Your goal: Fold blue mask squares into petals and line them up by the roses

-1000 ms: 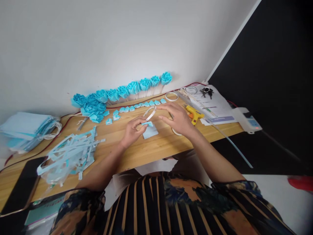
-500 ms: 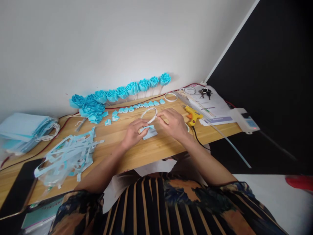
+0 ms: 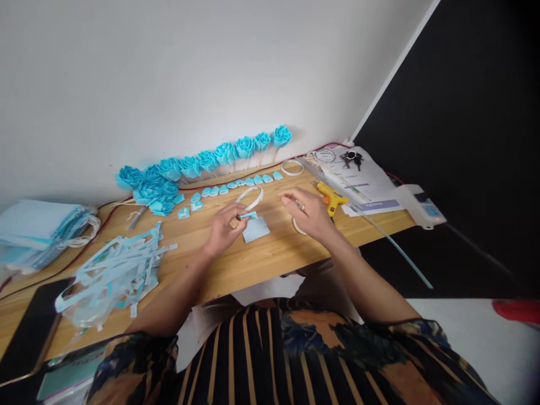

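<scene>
My left hand (image 3: 226,228) pinches a small folded blue piece (image 3: 250,215) between thumb and fingers. Beneath it a light blue square (image 3: 256,229) lies flat on the wooden table (image 3: 236,267). Just beyond that hand is a white tape ring (image 3: 253,198). My right hand (image 3: 307,211) is raised over the table with its fingers curled; what they hold, if anything, is hidden. Another white ring (image 3: 298,226) is partly covered by this hand. A yellow glue gun (image 3: 332,198) lies to its right.
Blue fabric roses (image 3: 225,153) line the wall behind a row of small folded petals (image 3: 223,189). Cut strips (image 3: 113,270), a phone (image 3: 31,326) and stacked blue sheets (image 3: 42,222) are at left. Papers (image 3: 371,180), keys (image 3: 352,160) and a white device (image 3: 417,205) are at right.
My right hand has moved right, away from the white ring and my left hand. My left hand has shifted slightly left with the blue piece, and more of the blue square shows.
</scene>
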The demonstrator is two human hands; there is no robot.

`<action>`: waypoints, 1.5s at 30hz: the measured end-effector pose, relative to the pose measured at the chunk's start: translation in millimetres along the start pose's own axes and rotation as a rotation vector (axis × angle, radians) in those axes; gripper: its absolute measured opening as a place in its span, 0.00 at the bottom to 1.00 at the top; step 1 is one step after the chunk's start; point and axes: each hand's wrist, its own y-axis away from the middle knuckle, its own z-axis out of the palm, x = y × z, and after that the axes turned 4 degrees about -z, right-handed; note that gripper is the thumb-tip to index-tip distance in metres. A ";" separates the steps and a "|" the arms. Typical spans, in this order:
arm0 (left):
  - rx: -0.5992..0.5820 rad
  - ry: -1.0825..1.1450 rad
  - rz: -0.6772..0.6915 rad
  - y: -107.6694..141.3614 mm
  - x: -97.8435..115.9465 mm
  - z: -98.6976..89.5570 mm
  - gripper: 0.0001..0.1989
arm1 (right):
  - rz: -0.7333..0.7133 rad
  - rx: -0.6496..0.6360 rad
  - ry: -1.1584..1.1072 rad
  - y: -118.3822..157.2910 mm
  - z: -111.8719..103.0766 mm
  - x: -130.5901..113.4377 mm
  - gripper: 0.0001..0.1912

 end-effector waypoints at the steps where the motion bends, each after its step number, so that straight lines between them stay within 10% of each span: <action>1: 0.003 -0.001 0.010 -0.3 -0.6 -0.6 0.05 | 0.022 -0.031 0.055 5.3 -2.7 6.4 0.11; 11: 0.044 0.132 -0.099 1.0 -5.6 0.3 0.08 | 0.339 -0.408 0.674 45.7 -1.3 45.4 0.13; 19: 0.131 0.541 -0.393 0.7 -18.5 -2.2 0.13 | 0.589 -0.110 -0.629 27.4 -5.9 31.4 0.30; 27: 0.170 0.654 -0.469 -0.1 -21.7 -1.6 0.13 | 0.644 -0.378 -1.310 58.3 19.3 1.6 0.39; 45: 0.026 0.941 -0.489 -0.4 -20.3 0.0 0.13 | 0.497 -0.476 -1.635 79.5 24.9 -40.8 0.33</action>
